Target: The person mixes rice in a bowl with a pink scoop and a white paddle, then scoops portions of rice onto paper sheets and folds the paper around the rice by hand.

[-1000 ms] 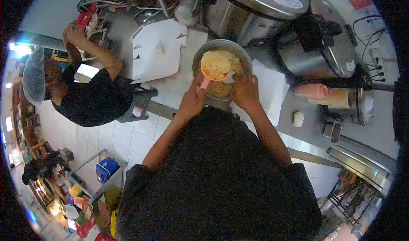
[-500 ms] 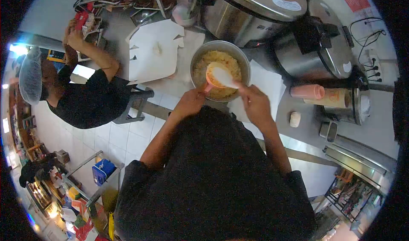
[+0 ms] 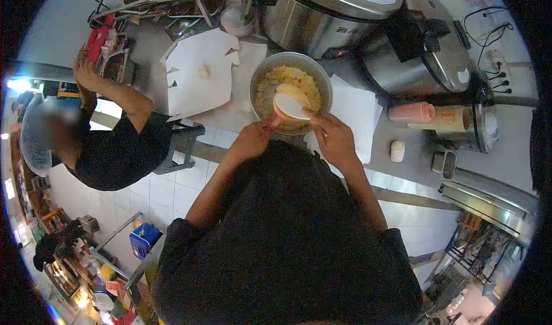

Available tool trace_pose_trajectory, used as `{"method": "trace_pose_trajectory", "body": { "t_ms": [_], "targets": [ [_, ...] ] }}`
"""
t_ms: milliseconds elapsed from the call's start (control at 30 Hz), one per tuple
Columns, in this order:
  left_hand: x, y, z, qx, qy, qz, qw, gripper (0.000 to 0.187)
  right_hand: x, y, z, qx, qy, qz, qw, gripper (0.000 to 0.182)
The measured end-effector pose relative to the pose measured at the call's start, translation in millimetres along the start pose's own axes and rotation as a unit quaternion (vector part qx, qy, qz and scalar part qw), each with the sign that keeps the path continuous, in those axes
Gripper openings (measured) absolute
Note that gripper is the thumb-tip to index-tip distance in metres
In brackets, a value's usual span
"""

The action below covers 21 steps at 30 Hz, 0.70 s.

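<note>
- L hand closed round the handle of an orange cup; cup sits just beyond the knuckles, over the near side of the metal bowl.
- Cup is packed w/ yellow rice; a white paddle lies flat across its top.
- R hand curled on the paddle's handle, fingers pressed together, just right of the cup and touching the bowl's near rim.
- Bowl stands on the bench in front of the person, more yellow rice inside.
- White paper sheets lie under and right of the bowl.
- Big rice cooker behind the bowl, second cooker to its right.
- Pink cup stack lies on its side further right on the bench.
- Flat white box to the left of the bowl.
- Co-worker in dark top at left; that person's hand is up at a rack, well apart from the bowl.
</note>
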<state>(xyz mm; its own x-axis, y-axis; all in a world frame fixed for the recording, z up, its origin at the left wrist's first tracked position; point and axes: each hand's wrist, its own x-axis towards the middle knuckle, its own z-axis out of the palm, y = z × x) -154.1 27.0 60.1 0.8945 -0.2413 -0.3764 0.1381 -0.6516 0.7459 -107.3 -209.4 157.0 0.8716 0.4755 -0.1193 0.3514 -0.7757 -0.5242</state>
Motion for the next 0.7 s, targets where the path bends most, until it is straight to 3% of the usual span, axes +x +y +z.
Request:
{"method": "trace_pose_trajectory", "body": {
  "t_ms": [100,200,300,400,500,533,600,700],
  "targets": [
    [-6.3,1.7,-6.7,-0.024,0.001,0.012,1.0,0.042,7.4,11.6,2.2,-0.04,-0.011,0.026,0.999,0.036],
    [-3.2,-10.5,-0.2,-0.027,-0.005,-0.008,1.0,0.041,16.5,27.8,12.9,-0.081,0.064,0.007,0.995,0.032],
    [-9.5,-3.1,1.7,-0.057,0.067,0.091,0.992,0.039,26.2,61.0,27.4,0.025,0.089,-0.054,0.994,0.033],
    [-19.0,17.1,-4.4,-0.13,0.067,0.019,0.989,0.038,13.1,38.8,30.3,0.118,0.045,-0.078,0.989,0.033],
    [-16.6,28.5,-10.8,-0.134,0.036,-0.069,0.988,0.04,2.9,21.1,21.9,0.109,-0.064,0.022,0.992,0.032],
    [-15.2,27.3,-8.3,-0.127,0.061,-0.051,0.989,0.041,1.3,15.2,16.2,0.121,-0.084,0.028,0.989,0.031],
    [-12.1,24.5,-5.3,-0.11,0.111,-0.012,0.988,0.044,0.1,25.5,14.1,0.109,-0.057,-0.03,0.992,0.031],
    [-8.4,26.7,-12.5,-0.063,0.081,-0.056,0.993,0.041,0.9,24.4,11.6,0.077,0.02,-0.056,0.995,0.029]
  ]
}}
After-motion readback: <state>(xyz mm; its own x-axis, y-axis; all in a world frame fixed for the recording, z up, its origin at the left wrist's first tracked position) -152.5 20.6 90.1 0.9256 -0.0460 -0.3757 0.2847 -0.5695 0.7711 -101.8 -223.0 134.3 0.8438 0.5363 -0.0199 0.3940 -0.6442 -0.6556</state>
